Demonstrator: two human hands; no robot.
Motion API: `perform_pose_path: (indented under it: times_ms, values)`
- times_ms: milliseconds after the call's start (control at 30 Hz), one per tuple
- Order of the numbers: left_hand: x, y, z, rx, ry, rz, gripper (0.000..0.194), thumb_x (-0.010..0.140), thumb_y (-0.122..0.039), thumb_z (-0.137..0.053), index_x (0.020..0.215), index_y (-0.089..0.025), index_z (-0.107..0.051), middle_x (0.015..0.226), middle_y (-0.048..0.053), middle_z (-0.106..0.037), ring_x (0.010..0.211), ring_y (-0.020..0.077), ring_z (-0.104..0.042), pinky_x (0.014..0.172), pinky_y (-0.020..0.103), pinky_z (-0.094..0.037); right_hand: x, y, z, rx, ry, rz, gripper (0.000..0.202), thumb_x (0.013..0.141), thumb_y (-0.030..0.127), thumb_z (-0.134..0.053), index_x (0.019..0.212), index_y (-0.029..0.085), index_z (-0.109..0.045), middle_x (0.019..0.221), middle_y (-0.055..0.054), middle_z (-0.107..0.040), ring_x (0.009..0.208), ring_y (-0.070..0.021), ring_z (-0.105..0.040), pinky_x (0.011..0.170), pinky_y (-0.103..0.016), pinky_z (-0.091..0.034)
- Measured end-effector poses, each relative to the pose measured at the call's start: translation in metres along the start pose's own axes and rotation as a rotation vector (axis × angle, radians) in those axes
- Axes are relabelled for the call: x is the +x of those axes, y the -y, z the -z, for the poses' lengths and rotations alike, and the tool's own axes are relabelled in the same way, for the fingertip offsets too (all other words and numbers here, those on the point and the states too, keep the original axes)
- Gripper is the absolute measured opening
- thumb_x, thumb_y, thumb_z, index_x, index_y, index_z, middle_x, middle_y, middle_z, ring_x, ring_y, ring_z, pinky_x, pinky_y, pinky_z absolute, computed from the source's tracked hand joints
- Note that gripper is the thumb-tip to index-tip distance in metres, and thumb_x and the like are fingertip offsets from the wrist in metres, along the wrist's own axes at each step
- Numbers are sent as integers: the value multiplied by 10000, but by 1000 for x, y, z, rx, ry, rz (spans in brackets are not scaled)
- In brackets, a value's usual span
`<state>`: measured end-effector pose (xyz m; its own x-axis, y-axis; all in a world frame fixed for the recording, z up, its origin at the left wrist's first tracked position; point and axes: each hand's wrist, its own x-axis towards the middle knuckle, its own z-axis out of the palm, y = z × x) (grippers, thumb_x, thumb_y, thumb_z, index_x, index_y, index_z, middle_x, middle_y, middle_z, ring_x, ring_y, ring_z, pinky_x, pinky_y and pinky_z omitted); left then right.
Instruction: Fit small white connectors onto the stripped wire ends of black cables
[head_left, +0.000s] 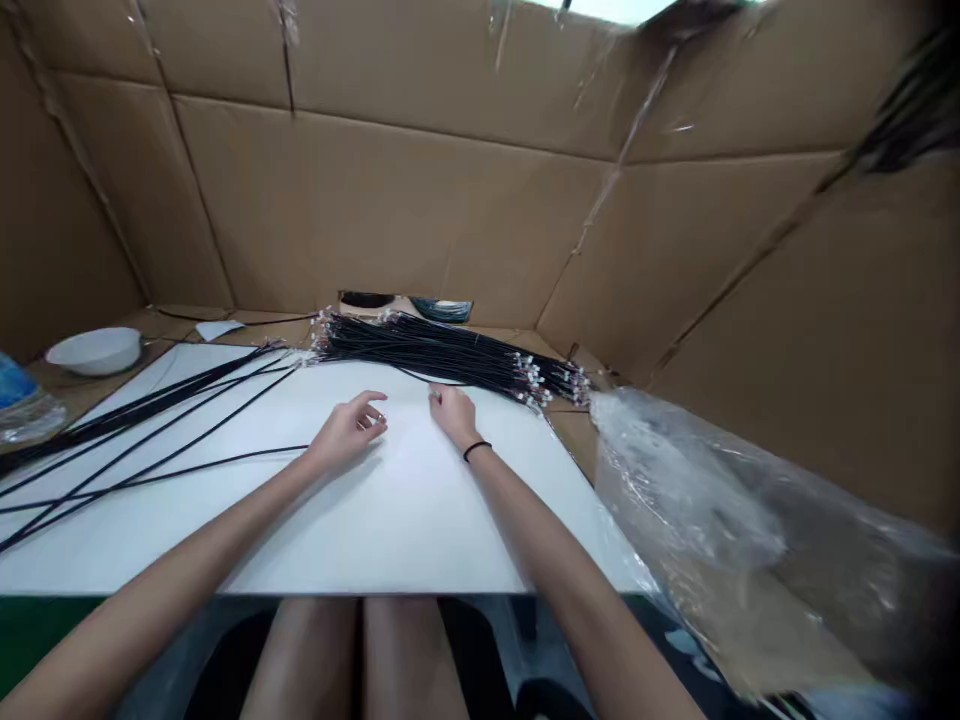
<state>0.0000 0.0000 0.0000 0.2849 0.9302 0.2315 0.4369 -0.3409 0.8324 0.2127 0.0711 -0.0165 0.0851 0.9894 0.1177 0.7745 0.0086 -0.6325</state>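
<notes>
My left arm (202, 550) and right arm (562, 555) stretch forward, converging. My left hand (351, 430) is loosely curved, palm inward, its fingers (369, 397) parted. My right hand (454, 408), just beside it and slightly farther forward, curls inward, its grip too small to make out.

Worktop (405, 535), with a smooth white surface and a brown border (574, 435) visible at its far, left and right sides. Across the far part lies a thick pile (420, 350) of black cables, white connectors clustered at both ends. On the left, loose cables (172, 395) of the same black spread toward the near left corner, several crossing. On the border at left stand a white bowl (96, 354) and, cut by the picture's edge, a clear bottle (30, 410); a pale scrap (218, 329) lies farther back. Clear plastic (675, 480) overlaps the right edge.
</notes>
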Motion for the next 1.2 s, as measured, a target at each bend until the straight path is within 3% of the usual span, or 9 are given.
perform_pose_path:
  times_ms: [133, 267, 367, 433, 533, 667, 867, 1200]
  values:
    - [-8, 1, 4, 4, 31, 33, 424, 753, -277, -583, 1155, -152, -533, 949, 71, -676, 692, 145, -632, 642, 251, -506, 8, -1, -2, 81, 27, -16, 255, 930, 305, -568, 1132, 152, -599, 1175, -90, -599, 1040, -221, -597, 889, -432, -505]
    - [-10, 7, 13, -1, 124, 45, 364, 734, -213, -562, 1091, -138, -562, 961, 73, -676, 695, 135, -631, 652, 248, -520, -4, 1, -2, 277, 57, -45, 225, 927, 309, -571, 1067, 136, -611, 1078, -74, -623, 947, -193, -616, 822, -389, -525]
    - [-10, 10, 17, 19, 160, 36, 298, 738, -190, -539, 1026, -137, -590, 959, 69, -676, 714, 138, -629, 672, 255, -522, -25, 9, -5, 506, 95, -73, 242, 945, 354, -527, 962, 124, -600, 864, -27, -617, 714, -131, -602, 645, -285, -517]
    - [-10, 8, 17, 58, 161, 25, 248, 741, -175, -529, 971, -146, -619, 942, 61, -674, 734, 149, -624, 683, 266, -515, -41, 16, -9, 672, 148, -106, 298, 956, 403, -445, 880, 145, -575, 695, 17, -555, 518, -92, -517, 491, -223, -439]
    - [-12, 4, 12, 146, 125, 0, 197, 761, -181, -533, 911, -159, -658, 926, 59, -661, 792, 184, -607, 740, 314, -496, -59, 27, -14, 892, 210, -137, 303, 861, 464, -523, 792, 169, -537, 626, 44, -499, 433, -67, -443, 413, -195, -355]
    - [-16, 4, 7, 256, 46, -36, 204, 843, -245, -507, 845, -156, -691, 1017, 97, -618, 1018, 249, -537, 936, 410, -409, -70, 34, -15, 1069, 221, -162, 267, 737, 415, -636, 747, 171, -529, 632, 41, -510, 445, -67, -475, 420, -195, -383]
    - [-20, 7, 7, 291, 111, -68, 217, 872, -234, -494, 869, -180, -703, 969, 75, -622, 960, 221, -538, 860, 364, -440, -74, 30, -8, 1134, 254, -196, 173, 710, 295, -634, 803, 166, -565, 663, 31, -553, 485, -88, -519, 434, -212, -453]
    - [-20, 10, 11, 335, 223, -61, 140, 852, -188, -515, 905, -186, -644, 939, 56, -595, 935, 204, -544, 819, 330, -443, -81, 29, 1, 1086, 337, -195, 108, 758, 264, -611, 805, 167, -597, 654, 33, -562, 463, -77, -498, 409, -192, -419]
